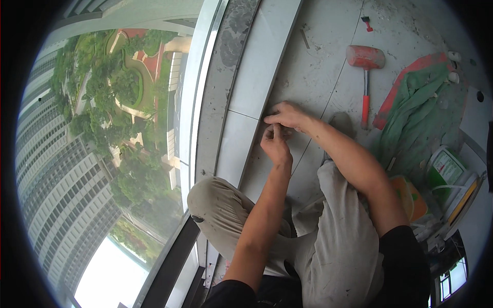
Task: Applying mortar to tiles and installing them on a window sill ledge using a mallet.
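Observation:
My left hand [276, 146] and my right hand [290, 116] meet at the long edge of a raised ledge of pale tiles [244, 95]. The right hand lies just beyond the left, its fingers bent inward near the tile joint. On the left hand the fingers are drawn together and touch or nearly touch those of the right. Whatever they pinch, if anything, is too small or hidden to make out. Below both hands is the dusty tiled floor [311, 110].
A red rubber mallet [366, 57] lies right of my hands, with a small red-and-black piece [367, 24] beyond it. Green cloth [416, 102], a white-and-green bucket [447, 172] and an orange container [411, 197] sit at the right. A window frame [197, 97] runs along the left.

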{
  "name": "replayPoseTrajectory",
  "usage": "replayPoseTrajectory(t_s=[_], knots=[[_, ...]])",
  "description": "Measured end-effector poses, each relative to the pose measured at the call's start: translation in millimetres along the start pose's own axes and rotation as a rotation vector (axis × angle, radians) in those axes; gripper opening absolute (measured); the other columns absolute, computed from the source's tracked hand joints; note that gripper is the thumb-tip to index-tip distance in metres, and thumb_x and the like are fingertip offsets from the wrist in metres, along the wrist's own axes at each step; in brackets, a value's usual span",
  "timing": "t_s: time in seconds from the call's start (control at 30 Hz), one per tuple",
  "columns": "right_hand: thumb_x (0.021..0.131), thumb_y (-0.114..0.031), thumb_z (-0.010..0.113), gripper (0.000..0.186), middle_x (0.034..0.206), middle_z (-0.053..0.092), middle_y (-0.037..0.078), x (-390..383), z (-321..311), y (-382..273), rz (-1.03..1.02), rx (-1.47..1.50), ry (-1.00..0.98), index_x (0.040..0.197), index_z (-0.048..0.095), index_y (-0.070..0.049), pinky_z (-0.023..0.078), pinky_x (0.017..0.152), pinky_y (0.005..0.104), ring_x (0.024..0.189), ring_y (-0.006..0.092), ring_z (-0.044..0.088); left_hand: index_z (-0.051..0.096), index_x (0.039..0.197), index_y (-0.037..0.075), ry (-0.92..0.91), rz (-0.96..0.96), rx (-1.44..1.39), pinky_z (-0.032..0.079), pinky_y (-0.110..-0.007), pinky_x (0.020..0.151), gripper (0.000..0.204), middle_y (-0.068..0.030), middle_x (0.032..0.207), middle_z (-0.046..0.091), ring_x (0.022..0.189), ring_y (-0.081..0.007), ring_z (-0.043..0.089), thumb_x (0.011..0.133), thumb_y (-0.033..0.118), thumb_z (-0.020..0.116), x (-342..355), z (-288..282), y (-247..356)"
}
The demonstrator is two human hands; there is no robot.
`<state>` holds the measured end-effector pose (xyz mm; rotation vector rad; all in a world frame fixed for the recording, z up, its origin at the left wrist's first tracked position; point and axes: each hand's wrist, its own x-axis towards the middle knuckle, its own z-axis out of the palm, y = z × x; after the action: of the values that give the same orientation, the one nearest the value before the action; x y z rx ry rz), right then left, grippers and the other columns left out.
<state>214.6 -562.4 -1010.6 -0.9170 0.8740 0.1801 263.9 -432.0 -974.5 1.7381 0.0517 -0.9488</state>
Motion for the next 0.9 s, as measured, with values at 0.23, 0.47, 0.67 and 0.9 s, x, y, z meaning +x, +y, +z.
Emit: replayPoseTrajectory(t_s=[0.23,0.47,0.67,0.9], knots=[[0.09,-0.031,0.085,0.033,0.091,0.08,0.022,-32,39,-13,-0.434,-0.689,0.592,0.09,0.074,0.0,0.063,0.078,0.0551,0.087,0.0462,0.078,0.073,0.099,-0.003,0.024,0.149,0.061,0.053,-0.028,0.074,0.021,-0.0035,0.096,0.076,0.084,-0.0092,0.065,0.111,0.013,0.077,7,-11,-12],[0.091,-0.032,0.084,0.03,0.092,0.08,0.021,-50,27,-17,-0.366,-0.768,0.481,0.094,0.079,-0.003,0.064,0.079,0.054,0.092,0.0428,0.08,0.072,0.103,-0.003,-0.057,0.184,0.029,0.056,-0.027,0.075,0.018,-0.0044,0.097,0.077,0.086,-0.0095,0.068,0.111,0.012,0.078,2,-9,-10],[0.094,-0.018,0.072,0.017,0.098,0.082,0.019,-31,42,3,-0.526,-1.234,0.499,0.098,0.081,-0.004,0.061,0.084,0.0473,0.094,0.0371,0.081,0.075,0.115,-0.008,-0.104,-0.101,0.21,0.062,-0.034,0.074,0.025,-0.009,0.101,0.078,0.087,-0.0148,0.075,0.111,0.017,0.074,-8,-29,-6],[0.096,-0.011,0.066,0.013,0.098,0.081,0.015,-44,30,15,-0.624,-1.315,0.524,0.102,0.076,-0.004,0.06,0.083,0.0423,0.092,0.0308,0.081,0.082,0.123,0.006,-0.911,0.229,1.336,0.064,-0.05,0.089,0.034,-0.0169,0.107,0.084,0.099,-0.039,0.081,0.107,0.036,0.074,-61,-27,107]])
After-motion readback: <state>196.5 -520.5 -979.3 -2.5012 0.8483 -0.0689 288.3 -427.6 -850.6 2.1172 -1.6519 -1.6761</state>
